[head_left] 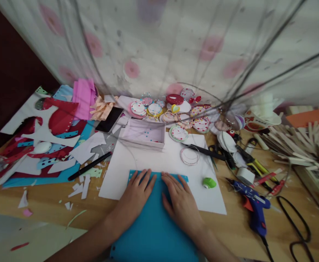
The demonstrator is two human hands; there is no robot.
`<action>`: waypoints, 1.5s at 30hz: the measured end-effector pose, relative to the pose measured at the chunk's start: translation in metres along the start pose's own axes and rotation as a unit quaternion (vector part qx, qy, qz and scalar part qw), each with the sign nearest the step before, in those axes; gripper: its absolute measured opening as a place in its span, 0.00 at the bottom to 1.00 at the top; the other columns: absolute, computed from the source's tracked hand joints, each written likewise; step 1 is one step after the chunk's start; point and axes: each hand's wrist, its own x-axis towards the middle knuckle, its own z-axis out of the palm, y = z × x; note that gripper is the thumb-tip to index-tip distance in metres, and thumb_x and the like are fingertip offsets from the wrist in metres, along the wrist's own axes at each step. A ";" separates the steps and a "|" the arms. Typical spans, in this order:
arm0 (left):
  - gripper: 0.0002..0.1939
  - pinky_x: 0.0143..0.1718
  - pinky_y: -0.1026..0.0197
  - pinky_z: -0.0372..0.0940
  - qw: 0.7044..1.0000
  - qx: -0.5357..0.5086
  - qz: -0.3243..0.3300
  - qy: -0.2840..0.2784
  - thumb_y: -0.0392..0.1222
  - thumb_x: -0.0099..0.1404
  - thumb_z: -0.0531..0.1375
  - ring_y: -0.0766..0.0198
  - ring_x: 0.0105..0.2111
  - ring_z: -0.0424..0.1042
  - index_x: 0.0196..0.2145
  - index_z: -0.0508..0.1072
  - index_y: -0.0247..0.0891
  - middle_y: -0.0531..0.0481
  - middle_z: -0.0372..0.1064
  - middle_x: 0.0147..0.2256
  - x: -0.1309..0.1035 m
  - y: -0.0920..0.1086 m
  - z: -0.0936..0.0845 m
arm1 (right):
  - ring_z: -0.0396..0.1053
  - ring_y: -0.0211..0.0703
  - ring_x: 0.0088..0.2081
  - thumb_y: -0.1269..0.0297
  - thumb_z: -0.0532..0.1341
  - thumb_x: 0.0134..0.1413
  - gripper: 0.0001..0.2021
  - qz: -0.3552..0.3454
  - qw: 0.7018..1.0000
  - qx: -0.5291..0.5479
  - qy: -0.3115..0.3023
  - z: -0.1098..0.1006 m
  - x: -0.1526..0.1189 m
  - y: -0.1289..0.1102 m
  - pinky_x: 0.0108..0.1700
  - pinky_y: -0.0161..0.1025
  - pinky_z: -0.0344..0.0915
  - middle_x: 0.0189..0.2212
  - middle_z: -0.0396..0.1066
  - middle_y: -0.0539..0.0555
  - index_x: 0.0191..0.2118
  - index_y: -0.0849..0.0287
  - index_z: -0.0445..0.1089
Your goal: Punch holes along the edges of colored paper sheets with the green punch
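Note:
A blue sheet [154, 225] with small holes along its edge lies in front of me, its far end over a large white sheet [118, 174]. Flat on the upper left of the blue sheet rests my left hand [139, 191], fingers stretched out. My right hand [180, 198] presses on the upper right, fingers extended and thumb apart. A narrow strip along the far edge shows beyond my fingertips and looks folded over. Beyond the hands stands a shallow pale box [144, 134] with tiny beads inside. A green roll-like piece [209, 182] sits right of my right hand.
Paper and felt scraps [50, 145], a black pen [90, 166] and a phone [110, 120] lie left. Decorated round pieces [178, 133] crowd the back. At right are a blue glue gun [253, 207], scissors [214, 151], yellow-handled pliers [255, 165] and wooden sticks [304, 142].

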 end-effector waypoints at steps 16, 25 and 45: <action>0.29 0.55 0.44 0.62 0.999 -0.001 0.028 -0.040 0.22 0.62 0.45 0.49 0.57 0.63 0.59 0.61 0.35 0.40 0.61 0.59 0.005 -0.007 -0.014 | 0.62 0.61 0.52 0.63 0.54 0.60 0.24 0.126 0.984 -0.117 0.035 -0.003 -0.024 0.026 0.54 0.59 0.62 0.51 0.65 0.65 0.61 0.64 0.59; 0.30 0.63 0.49 0.50 0.990 -0.135 0.029 -0.036 0.46 0.70 0.48 0.52 0.65 0.46 0.66 0.48 0.32 0.40 0.44 0.66 0.019 0.022 -0.023 | 0.55 0.55 0.61 0.68 0.51 0.59 0.26 0.092 0.985 -0.125 0.078 0.016 -0.028 0.026 0.58 0.53 0.58 0.60 0.60 0.63 0.63 0.68 0.52; 0.32 0.64 0.42 0.38 0.996 -0.028 -0.077 -0.023 0.49 0.68 0.48 0.49 0.66 0.41 0.66 0.49 0.36 0.44 0.43 0.67 -0.003 -0.050 -0.026 | 0.56 0.62 0.59 0.66 0.54 0.59 0.22 0.110 0.987 -0.095 0.069 0.005 -0.016 0.013 0.55 0.56 0.61 0.57 0.62 0.69 0.57 0.72 0.62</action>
